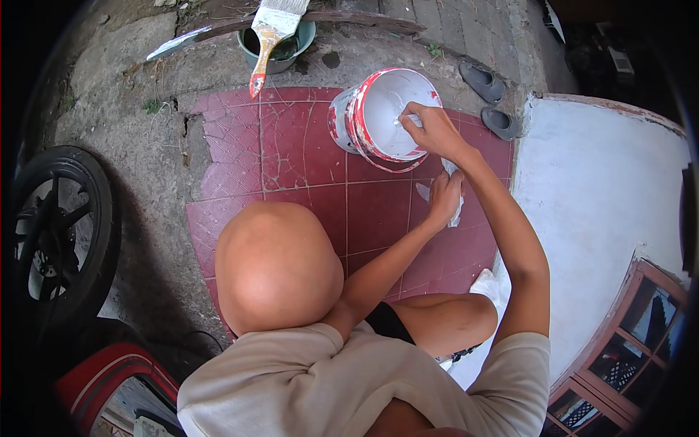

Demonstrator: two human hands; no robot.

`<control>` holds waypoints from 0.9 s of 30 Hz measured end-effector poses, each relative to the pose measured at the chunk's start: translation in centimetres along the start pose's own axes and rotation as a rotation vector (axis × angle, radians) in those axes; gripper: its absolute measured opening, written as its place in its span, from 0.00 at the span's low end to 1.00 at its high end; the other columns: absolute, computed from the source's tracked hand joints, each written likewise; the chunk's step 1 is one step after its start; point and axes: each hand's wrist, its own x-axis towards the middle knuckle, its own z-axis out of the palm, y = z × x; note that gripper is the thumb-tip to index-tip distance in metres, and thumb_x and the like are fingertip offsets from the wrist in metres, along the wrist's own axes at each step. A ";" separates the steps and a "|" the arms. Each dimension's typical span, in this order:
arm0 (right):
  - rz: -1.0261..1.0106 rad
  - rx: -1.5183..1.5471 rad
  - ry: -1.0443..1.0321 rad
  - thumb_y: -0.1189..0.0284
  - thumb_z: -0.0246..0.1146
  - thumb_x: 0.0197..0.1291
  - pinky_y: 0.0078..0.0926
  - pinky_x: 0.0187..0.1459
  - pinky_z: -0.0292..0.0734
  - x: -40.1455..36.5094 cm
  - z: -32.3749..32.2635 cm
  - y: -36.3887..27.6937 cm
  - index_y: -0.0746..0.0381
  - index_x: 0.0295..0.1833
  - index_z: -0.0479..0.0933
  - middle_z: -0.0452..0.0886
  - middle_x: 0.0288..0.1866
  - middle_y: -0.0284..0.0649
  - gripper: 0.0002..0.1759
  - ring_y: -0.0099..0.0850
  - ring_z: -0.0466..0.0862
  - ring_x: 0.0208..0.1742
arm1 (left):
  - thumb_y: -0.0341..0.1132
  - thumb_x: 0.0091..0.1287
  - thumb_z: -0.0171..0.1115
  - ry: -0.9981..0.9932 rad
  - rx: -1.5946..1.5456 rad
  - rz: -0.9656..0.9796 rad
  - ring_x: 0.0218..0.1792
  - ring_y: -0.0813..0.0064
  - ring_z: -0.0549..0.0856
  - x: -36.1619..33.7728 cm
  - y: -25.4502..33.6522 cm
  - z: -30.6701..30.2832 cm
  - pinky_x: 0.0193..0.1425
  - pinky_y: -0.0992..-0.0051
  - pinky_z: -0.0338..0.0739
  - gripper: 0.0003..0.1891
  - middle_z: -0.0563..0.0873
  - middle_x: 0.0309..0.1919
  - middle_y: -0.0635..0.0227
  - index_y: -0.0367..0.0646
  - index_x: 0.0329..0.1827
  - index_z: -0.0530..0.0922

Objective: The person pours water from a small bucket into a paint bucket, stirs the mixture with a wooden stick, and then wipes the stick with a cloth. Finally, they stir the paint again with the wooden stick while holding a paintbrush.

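- The bucket (342, 127) is standing on tiles (376, 211), apparently for easy reach.
- The right hand (431, 133) is curling at its mouth, pinching something white (416, 120).
- The left hand (444, 195) is gripping a white cloth (456, 216).
- The brush (275, 30) is lying over the basin (307, 40), perhaps against drips.

Worn on top is a plain beige shirt (349, 386) with visible creases. Its short sleeves (518, 364) terminate above the elbows (530, 271), leaving both forearms (502, 204) bare. Below it, partly hidden, are black shorts (388, 322).
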 end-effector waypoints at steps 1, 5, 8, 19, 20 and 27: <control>0.017 -0.008 -0.011 0.71 0.60 0.58 0.38 0.31 0.71 0.0 -0.2 -0.3 0.67 0.37 0.78 0.76 0.21 0.53 0.09 0.42 0.79 0.24 | 0.46 0.62 0.46 0.000 -0.009 -0.007 0.17 0.67 0.76 0.0 0.0 0.1 0.26 0.65 0.67 0.22 0.74 0.12 0.62 0.37 0.18 0.71; 0.042 -0.008 -0.015 0.73 0.60 0.56 0.39 0.33 0.73 -0.1 -0.4 -0.7 0.67 0.35 0.79 0.77 0.21 0.55 0.08 0.45 0.81 0.25 | 0.47 0.63 0.46 -0.001 0.009 0.003 0.17 0.66 0.76 -0.1 0.1 0.0 0.26 0.65 0.68 0.22 0.75 0.12 0.62 0.37 0.19 0.71; 0.070 -0.039 -0.008 0.74 0.61 0.53 0.39 0.32 0.74 -0.1 -0.5 -1.0 0.68 0.34 0.79 0.77 0.21 0.54 0.08 0.44 0.81 0.25 | 0.48 0.63 0.45 -0.012 0.022 0.000 0.17 0.66 0.76 0.0 0.1 -0.2 0.26 0.65 0.68 0.23 0.75 0.13 0.61 0.36 0.20 0.72; 0.021 -0.076 0.073 0.78 0.60 0.50 0.40 0.35 0.74 0.0 0.1 -0.3 0.70 0.35 0.75 0.77 0.22 0.57 0.07 0.49 0.81 0.28 | 0.41 0.68 0.44 -0.043 -0.013 0.022 0.17 0.79 0.70 -0.2 0.2 -0.3 0.22 0.75 0.62 0.17 0.72 0.15 0.69 0.38 0.26 0.70; 0.004 -0.057 0.075 0.78 0.60 0.50 0.40 0.36 0.74 0.0 0.3 0.1 0.71 0.35 0.75 0.77 0.23 0.57 0.08 0.49 0.82 0.29 | 0.42 0.68 0.45 -0.042 -0.010 0.009 0.17 0.78 0.71 -0.2 0.2 -0.3 0.22 0.74 0.63 0.17 0.72 0.15 0.68 0.38 0.26 0.70; 0.039 -0.052 -0.007 0.69 0.60 0.55 0.35 0.30 0.69 -0.2 -0.8 -0.1 0.70 0.41 0.78 0.74 0.20 0.49 0.14 0.37 0.76 0.22 | 0.42 0.63 0.47 -0.026 -0.023 -0.025 0.17 0.74 0.73 -0.5 0.9 -0.2 0.23 0.72 0.66 0.17 0.73 0.15 0.65 0.37 0.23 0.70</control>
